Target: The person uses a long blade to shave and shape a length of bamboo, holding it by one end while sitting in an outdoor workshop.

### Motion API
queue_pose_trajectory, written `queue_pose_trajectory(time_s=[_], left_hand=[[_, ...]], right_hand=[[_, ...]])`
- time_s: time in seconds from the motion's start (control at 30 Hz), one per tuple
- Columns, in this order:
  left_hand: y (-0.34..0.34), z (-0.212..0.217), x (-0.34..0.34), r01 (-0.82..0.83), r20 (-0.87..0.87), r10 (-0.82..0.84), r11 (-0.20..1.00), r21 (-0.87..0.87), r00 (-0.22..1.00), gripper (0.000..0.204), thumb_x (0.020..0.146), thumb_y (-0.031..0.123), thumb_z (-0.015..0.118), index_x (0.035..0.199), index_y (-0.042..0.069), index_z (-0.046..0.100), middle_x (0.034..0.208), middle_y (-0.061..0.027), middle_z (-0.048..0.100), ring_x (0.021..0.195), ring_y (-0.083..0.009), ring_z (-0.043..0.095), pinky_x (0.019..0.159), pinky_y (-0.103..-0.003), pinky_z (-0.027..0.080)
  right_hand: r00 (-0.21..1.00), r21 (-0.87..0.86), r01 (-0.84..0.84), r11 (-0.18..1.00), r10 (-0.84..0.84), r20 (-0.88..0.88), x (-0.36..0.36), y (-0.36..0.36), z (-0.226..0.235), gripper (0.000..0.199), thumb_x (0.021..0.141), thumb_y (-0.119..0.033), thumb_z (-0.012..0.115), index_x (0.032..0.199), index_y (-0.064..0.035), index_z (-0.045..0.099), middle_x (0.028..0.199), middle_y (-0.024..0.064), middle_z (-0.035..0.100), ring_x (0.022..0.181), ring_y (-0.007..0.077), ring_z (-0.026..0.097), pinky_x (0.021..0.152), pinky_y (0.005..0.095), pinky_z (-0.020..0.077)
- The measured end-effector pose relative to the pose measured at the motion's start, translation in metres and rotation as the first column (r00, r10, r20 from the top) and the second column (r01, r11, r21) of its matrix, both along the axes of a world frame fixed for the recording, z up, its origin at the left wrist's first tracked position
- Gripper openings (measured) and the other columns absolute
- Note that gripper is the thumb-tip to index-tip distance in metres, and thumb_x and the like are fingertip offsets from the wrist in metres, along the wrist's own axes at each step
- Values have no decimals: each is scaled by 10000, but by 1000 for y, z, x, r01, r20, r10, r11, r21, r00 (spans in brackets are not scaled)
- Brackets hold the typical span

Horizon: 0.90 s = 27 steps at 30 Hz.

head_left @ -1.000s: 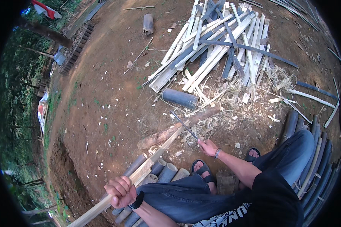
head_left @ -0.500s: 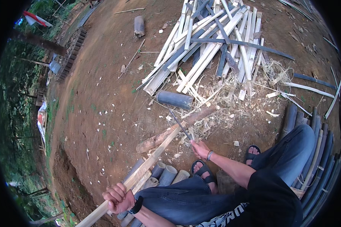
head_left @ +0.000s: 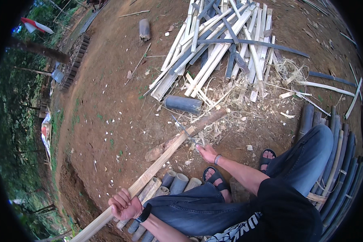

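From my end I have the pale split-bamboo slat [head_left: 159, 163] running from seven o'clock up to mid-view, its far end lying over a short log [head_left: 209, 120], with the long knife [head_left: 183, 128] crossing it there. For a clean cut I would want the slat pressed firmly on the log, the blade laid at a shallow angle and worked evenly along the grain, well away from the sandalled foot [head_left: 215, 180] at five o'clock. Whether the edge bites into the slat or merely rests against it is too small for me to tell (loose shavings [head_left: 246, 94] lie at two o'clock, below a heap of split bamboo [head_left: 217, 46] at one). The left hand [head_left: 125, 204], at seven o'clock, is clamped around the slat, fingers curled over it, forearm entering from six o'clock. The right hand [head_left: 207, 153], at five o'clock just off centre, is closed around the knife's handle, forearm reaching in from four o'clock, blade aimed between ten and eleven; I would hold that wrist firm and let the forearm guide the edge
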<state>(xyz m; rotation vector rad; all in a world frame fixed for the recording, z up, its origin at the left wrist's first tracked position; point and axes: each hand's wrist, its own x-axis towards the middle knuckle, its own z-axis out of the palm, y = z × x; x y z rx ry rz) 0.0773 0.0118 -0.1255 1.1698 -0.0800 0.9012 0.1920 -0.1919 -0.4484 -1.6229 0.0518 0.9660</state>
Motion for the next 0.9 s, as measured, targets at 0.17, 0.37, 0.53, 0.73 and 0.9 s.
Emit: queue_pose_trajectory(time_s=[0.17, 0.37, 0.53, 0.73, 0.9], left_hand=[[-4, 1, -1, 17, -4, -17, 999, 41, 1000, 394, 914, 216, 467, 574, 165, 274, 445, 40, 252, 389, -76, 209, 451, -251, 214], [-4, 1, 9, 12, 2, -12, 999, 46, 1000, 396, 911, 224, 468, 572, 165, 273, 443, 38, 251, 384, -76, 205, 442, -253, 208], [0, 1, 3, -57, 5, 57, 998, 11, 998, 399, 924, 219, 453, 570, 169, 277, 447, 44, 248, 388, -72, 186, 454, -253, 218], [2, -4, -3, -91, -7, 91, 996, -25, 996, 393, 918, 212, 448, 570, 170, 269, 446, 45, 233, 386, -79, 180, 450, -242, 225], [3, -4, -7, -126, -5, 126, 992, -19, 992, 385, 913, 209, 447, 578, 168, 263, 446, 45, 220, 390, -78, 183, 445, -243, 212]], right_hand=[[961, 26, -194, 981, 185, 203, -29, -5, 51, 758, 863, -668, 427, 520, 2, 512, 453, 117, 465, 458, 241, 492, 537, 441, 414], [995, -52, -91, 994, 94, 44, 1, -12, -10, 776, 863, -683, 411, 522, 8, 504, 444, 111, 445, 469, 242, 524, 530, 444, 406], [966, 19, -220, 975, 215, 147, -15, 8, 84, 764, 869, -678, 410, 535, 6, 477, 486, 108, 444, 506, 222, 507, 544, 442, 403], [894, -108, -314, 943, 332, 302, 1, 5, 46, 781, 830, -710, 443, 551, 15, 524, 495, 145, 501, 502, 268, 541, 537, 446, 434], [953, -25, -240, 970, 241, 185, -19, 12, 75, 800, 843, -696, 432, 549, 44, 507, 481, 179, 474, 482, 282, 527, 519, 449, 420]])
